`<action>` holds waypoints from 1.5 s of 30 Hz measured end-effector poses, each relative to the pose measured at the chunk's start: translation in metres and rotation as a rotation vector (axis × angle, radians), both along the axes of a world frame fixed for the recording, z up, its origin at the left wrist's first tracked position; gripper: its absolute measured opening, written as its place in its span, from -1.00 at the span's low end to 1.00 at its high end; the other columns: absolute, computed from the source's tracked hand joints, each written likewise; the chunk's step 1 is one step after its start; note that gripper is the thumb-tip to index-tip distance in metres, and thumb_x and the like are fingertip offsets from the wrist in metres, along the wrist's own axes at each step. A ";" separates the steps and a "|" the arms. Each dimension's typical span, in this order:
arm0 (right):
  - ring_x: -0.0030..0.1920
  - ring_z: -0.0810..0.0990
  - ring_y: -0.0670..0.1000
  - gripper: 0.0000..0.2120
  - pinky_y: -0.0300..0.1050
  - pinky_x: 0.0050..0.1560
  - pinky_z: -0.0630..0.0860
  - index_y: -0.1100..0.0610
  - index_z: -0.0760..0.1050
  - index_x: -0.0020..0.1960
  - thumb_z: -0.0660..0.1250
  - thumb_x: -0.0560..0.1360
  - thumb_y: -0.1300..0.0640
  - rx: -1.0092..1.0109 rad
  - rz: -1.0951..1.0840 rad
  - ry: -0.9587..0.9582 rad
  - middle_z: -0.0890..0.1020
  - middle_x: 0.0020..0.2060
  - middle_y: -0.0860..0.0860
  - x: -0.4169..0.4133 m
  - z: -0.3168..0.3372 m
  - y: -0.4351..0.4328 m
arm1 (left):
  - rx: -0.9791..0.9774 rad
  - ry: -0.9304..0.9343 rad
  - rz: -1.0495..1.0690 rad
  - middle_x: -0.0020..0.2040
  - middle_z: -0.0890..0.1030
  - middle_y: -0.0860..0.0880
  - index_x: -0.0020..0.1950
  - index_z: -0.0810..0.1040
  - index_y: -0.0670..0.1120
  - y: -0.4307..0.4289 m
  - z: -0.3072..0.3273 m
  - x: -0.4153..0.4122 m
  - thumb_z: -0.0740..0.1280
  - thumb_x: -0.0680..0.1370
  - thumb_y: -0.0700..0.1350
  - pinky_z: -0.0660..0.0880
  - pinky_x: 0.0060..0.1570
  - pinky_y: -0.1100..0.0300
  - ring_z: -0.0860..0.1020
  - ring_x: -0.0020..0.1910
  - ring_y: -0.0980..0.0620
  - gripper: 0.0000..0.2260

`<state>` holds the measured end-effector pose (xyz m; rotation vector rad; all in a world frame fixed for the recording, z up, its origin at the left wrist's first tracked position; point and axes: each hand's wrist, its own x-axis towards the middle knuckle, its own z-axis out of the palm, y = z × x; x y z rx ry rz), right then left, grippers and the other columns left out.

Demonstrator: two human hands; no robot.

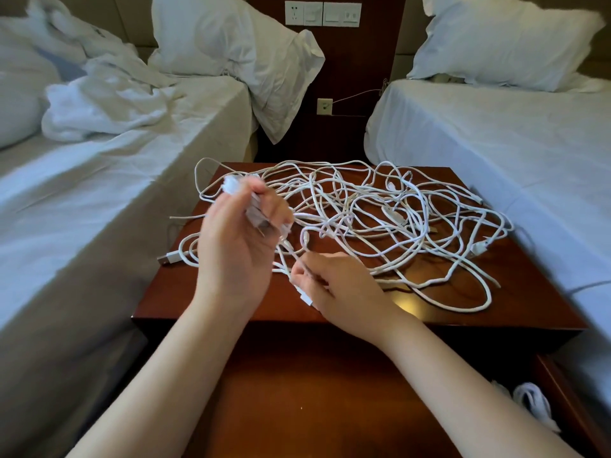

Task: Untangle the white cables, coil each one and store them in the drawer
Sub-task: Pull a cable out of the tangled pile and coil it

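The left hand was raised over the bench with fingers curled round a small coil of white cable, the right hand just beside it pinched a trailing strand, and the tangled cables sprawled beyond them to the right.

1. The tangle of white cables covers most of the tabletop, from the back edge almost to the front; loops lie over each other there.
2. Bare wood shows at the front right corner and in a strip at front left, beside a USB plug.
3. The left bed and the right bed stand close against both sides; the front and the space above are open.
4. The left hand, gripping a cable bundle, and the right hand, pinching a strand of the tangle, fill the front middle.
5. The drawer is open under the forearms; a coiled cable lies at its right side.
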<state>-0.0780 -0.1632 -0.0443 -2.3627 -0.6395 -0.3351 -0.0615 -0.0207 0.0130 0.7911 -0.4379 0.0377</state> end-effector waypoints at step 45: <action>0.01 0.45 0.01 -0.64 -0.35 0.05 0.29 0.17 0.62 0.02 0.11 0.60 0.00 0.002 -0.257 -0.356 0.60 -0.06 -0.01 0.010 0.015 -0.036 | 0.832 0.012 -0.541 -0.51 0.29 0.02 -0.37 0.40 -0.08 0.003 -0.016 -0.001 0.11 0.59 0.05 0.32 -0.47 0.31 0.27 -0.55 0.11 -0.62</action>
